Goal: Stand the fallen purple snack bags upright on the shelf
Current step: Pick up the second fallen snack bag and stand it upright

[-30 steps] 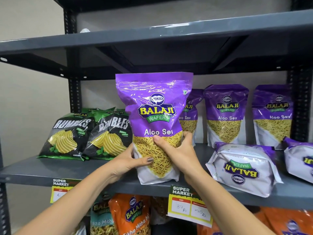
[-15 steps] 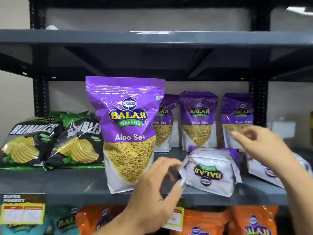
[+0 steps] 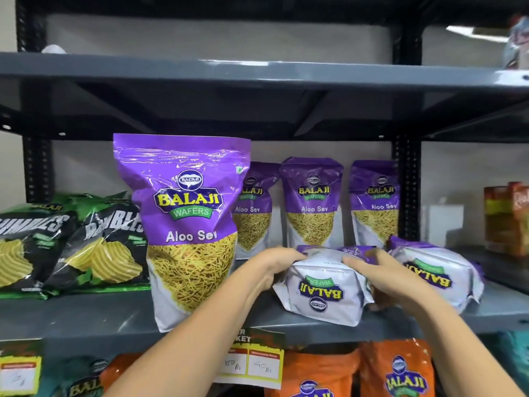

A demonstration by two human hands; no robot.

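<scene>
A purple Aloo Sev bag (image 3: 186,224) stands upright at the front of the grey shelf (image 3: 86,319), untouched. To its right a fallen purple bag (image 3: 323,287) lies on its back, white base toward me. My left hand (image 3: 274,265) grips its left side and my right hand (image 3: 392,279) grips its right side. A second fallen purple bag (image 3: 438,273) lies further right. Three purple bags (image 3: 312,202) stand upright along the back.
Black and green Rumbles chip bags (image 3: 94,247) lean at the shelf's left. A black upright post (image 3: 406,190) rises behind the right bags. Price tags (image 3: 252,359) hang from the shelf edge above orange bags (image 3: 395,371) on the lower shelf. An upper shelf (image 3: 257,73) overhangs.
Both hands let go of the front bag, which now stands alone, moved right, and closed on the nearer fallen bag. The view has shifted right.
</scene>
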